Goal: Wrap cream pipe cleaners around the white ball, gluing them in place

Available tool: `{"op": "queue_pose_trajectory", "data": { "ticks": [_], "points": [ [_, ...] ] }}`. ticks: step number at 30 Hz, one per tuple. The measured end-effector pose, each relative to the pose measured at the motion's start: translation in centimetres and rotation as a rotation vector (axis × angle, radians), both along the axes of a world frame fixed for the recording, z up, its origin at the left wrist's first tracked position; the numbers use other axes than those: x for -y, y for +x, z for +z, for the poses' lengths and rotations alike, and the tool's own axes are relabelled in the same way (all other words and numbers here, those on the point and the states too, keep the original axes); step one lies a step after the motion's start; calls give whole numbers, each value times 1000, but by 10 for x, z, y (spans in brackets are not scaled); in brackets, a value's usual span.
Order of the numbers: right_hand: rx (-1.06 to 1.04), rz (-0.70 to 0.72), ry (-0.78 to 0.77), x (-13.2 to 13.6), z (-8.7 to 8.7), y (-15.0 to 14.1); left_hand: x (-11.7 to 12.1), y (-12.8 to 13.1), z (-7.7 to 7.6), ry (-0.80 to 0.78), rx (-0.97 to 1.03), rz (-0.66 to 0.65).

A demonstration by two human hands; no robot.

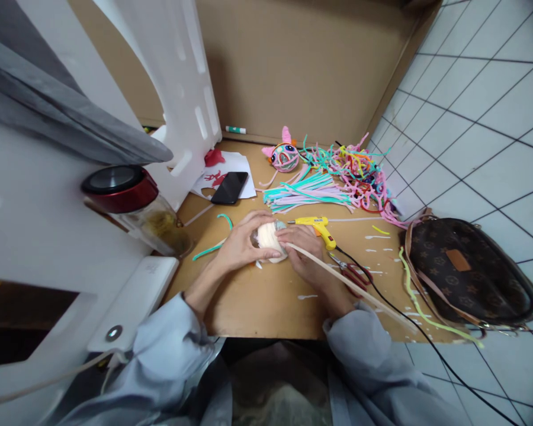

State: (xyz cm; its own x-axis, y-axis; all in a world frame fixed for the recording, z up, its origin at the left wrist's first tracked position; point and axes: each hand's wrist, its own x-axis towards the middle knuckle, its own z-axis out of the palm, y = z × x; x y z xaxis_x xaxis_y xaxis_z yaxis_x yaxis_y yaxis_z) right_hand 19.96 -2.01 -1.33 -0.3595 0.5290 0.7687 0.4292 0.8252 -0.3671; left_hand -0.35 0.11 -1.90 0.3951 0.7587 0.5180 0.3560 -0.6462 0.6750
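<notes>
Two hands [242,242] [306,247] round white bundle [269,236] (inside table edges [266,332])

No wording is coming through legibly. Brown bag [493,278] is showing a repeating light motif, any letters blurring out. Faint marks are showing on white device [135,302] and green-banded marker [236,129], too small to read.

The ball [269,238] and strip [337,274] are cream, the glue gun [314,222] yellow, the handbag [479,272] brown with tan motifs.
</notes>
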Motion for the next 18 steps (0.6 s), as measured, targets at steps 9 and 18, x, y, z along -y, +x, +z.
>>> {"op": "queue_pose_trajectory", "data": {
  "ticks": [9, 18],
  "points": [
    [20, -16, -29, 1, 0, 3, 4, 1, 2, 45, -21, -9],
    [1, -14, -28, -2, -3, 3, 3, 3, -2, 23, -61, -18]
  ]
}}
